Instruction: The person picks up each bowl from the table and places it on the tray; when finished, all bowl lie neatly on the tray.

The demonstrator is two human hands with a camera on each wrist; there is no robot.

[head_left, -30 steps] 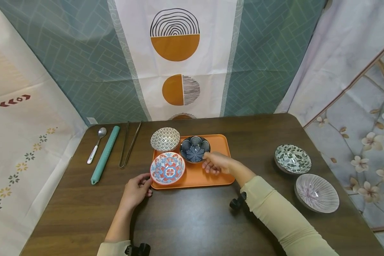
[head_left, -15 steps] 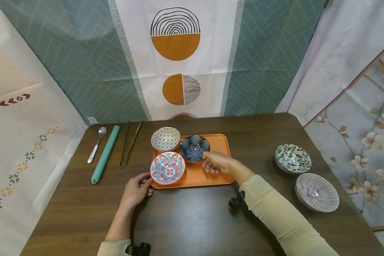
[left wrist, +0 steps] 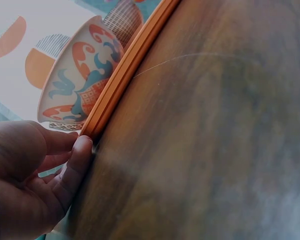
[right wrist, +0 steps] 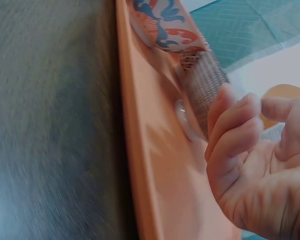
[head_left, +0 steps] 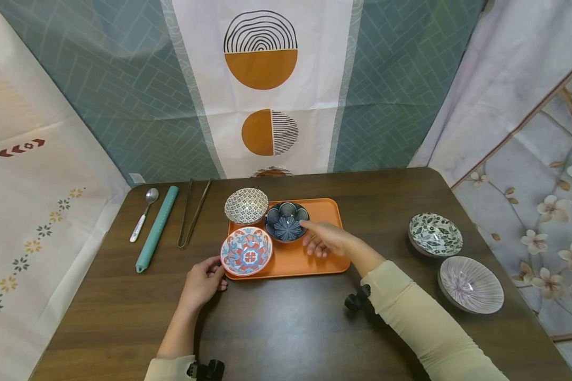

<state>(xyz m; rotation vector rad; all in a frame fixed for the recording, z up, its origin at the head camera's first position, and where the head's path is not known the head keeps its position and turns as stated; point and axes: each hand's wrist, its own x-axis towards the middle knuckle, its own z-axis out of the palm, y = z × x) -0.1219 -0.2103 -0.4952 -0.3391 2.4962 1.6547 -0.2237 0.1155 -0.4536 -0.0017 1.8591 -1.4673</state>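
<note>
Orange rectangular tray (head_left: 297, 266) lies flat on the counter (head_left: 267, 330) before the person, carrying three patterned bowls. Of the two hands, the left (head_left: 204, 281) pinches the tray's near left corner, thumb and finger nearly together. Thin and smooth-looking, the tray is probably light and stiff plastic; its raised rim offers the best hold, ideally at both short ends, since a one-sided lift could tip the load.

Just inside that corner stands the red-and-blue bowl (head_left: 246, 252), its glossy surface suggesting glazed ceramic: rigid, slick, moderately weighty and liable to chip. Beyond it to the right, the right hand (head_left: 325, 239) reaches the right rim of the navy petal-patterned bowl (head_left: 286, 221), one digit extended and the others curled beneath. Whether it pinches that rim or merely touches it cannot be told. A steady hold would put the thumb inside the lip and the fingers under the outer wall, because the slope and glaze probably give poor grip.

Farthest, at the tray's back left, sits the cream lattice-patterned bowl (head_left: 246, 206). All three stand close, so any sideways nudge may knock rims together; whether they touch is unclear.
</note>
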